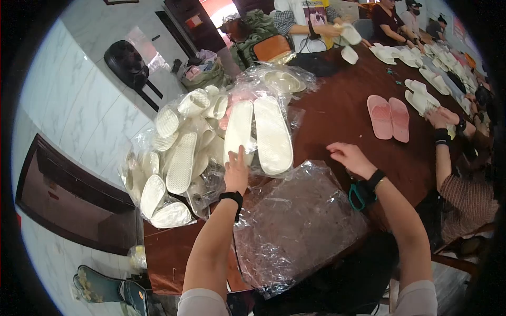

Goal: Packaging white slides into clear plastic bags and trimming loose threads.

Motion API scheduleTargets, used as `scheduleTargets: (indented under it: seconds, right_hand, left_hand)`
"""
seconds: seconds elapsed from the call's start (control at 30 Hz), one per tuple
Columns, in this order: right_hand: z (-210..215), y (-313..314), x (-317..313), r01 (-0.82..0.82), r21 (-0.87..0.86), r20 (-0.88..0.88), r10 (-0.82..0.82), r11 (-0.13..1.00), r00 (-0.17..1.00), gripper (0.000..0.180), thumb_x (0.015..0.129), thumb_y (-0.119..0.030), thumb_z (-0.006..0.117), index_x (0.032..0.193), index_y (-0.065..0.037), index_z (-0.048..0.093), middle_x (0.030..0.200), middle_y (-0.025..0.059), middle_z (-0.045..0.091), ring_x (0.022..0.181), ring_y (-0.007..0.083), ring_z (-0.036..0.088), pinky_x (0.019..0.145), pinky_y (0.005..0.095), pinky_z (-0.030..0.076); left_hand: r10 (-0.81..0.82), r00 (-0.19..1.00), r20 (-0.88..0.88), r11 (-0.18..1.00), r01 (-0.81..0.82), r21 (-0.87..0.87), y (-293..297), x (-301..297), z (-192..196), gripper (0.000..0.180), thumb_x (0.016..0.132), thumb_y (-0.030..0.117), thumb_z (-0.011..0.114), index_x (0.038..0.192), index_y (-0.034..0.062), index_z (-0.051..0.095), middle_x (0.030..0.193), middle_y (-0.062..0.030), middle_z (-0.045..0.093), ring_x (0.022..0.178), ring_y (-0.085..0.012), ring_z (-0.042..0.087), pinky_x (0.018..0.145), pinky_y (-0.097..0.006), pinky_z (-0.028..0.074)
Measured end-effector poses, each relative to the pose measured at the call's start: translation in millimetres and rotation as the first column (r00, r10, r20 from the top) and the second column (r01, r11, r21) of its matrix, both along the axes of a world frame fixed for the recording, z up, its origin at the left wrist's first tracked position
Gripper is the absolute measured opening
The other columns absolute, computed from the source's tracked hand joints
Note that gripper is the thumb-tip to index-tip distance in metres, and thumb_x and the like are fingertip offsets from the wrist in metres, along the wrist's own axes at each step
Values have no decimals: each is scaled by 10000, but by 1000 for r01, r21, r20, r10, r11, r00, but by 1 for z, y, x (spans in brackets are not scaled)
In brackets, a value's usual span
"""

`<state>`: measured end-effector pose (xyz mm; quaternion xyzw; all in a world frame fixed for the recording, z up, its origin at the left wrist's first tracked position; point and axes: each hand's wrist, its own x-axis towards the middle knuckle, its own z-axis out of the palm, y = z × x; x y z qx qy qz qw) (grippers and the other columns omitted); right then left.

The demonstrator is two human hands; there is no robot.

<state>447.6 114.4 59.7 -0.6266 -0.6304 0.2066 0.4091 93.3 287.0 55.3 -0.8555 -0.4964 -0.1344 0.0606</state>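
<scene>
A pair of cream-white slippers, a left slipper (240, 124) and a right slipper (272, 137), lies soles up on the near edge of a heap of bagged slippers. My left hand (235, 173) is at the lower end of the left one, fingers stretched out against its sole and not wrapped round it. Over the brown table, my right hand (352, 159) holds nothing, its fingers loosely bent and thumb apart. Between my forearms a clear plastic bag (300, 221) is spread flat, with no slipper visible in it. Teal-handled scissors (357, 197) lie beside it, below my right wrist.
White slippers in clear bags (182, 160) are heaped at the left. A pink slipper pair (388, 118) sits on the brown table (329, 116). A co-worker's hands (443, 118) handle white slippers at right. Another person (308, 26) holds slippers at the far side.
</scene>
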Motion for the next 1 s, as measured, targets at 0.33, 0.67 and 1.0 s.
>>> scheduleTargets:
  seconds: [0.33,0.67,1.0]
  right_hand:
    - [30,-45,-102,-277,-9,179,274,961,945,512,893,-129,604,1374,-121,429,1208,213,574,1048,384,596,852,435,511]
    - [75,-15,-183,46,326,15,-54,944,998,739,782,-40,711,1419,-191,369,1490,151,297,1262,386,466,1007,432,457]
    - [154,-104,-224,30,324,-243,53,945,969,336,889,-181,675,1173,-31,576,976,100,661,709,123,626,572,257,502]
  left_hand:
    - [106,773,626,986,-165,37,11,-58,72,251,899,58,531,1112,6,652,773,-190,664,633,-311,638,604,-398,534]
    - [296,265,918,877,305,-371,-104,-61,153,279,935,19,439,1114,-20,649,897,-41,644,711,-86,589,591,-252,551]
    - [63,371,927,921,336,-197,-183,-117,263,276,932,164,533,1101,-1,675,953,-60,687,852,-107,644,633,-249,531]
